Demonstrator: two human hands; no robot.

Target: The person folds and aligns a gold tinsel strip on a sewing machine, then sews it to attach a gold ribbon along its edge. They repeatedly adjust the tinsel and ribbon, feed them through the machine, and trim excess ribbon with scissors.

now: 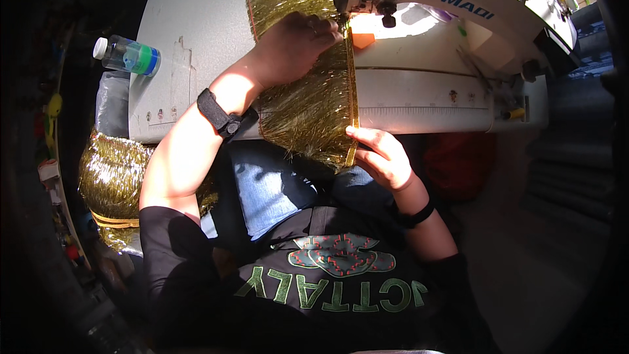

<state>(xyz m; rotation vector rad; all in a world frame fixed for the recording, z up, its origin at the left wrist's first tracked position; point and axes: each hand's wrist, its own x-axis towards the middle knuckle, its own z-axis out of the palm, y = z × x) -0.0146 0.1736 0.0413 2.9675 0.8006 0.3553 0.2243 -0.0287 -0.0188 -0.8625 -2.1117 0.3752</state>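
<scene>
A length of gold tinsel fringe (pixel 304 120) runs from the sewing machine bed down over its front edge. Along its right side is a narrow gold trim band (pixel 352 93). My left hand (pixel 295 46) lies on the fringe with its fingers curled, close to the presser foot area; its fingertips are shaded, so a grip cannot be made out. Lower down, my right hand (pixel 385 157) pinches the trimmed edge between thumb and fingers, just off the front of the bed. The sewing machine head (pixel 457 5) stands above at the right.
A plastic bottle (pixel 132 56) with a white cap is at the bed's left edge. Below it hangs a bundle of gold tinsel (pixel 118 177). An orange piece (pixel 363 40) lies beside the needle area. Scissors or tweezers (pixel 474 69) rest at the right, near a yellow-and-black item (pixel 513 114).
</scene>
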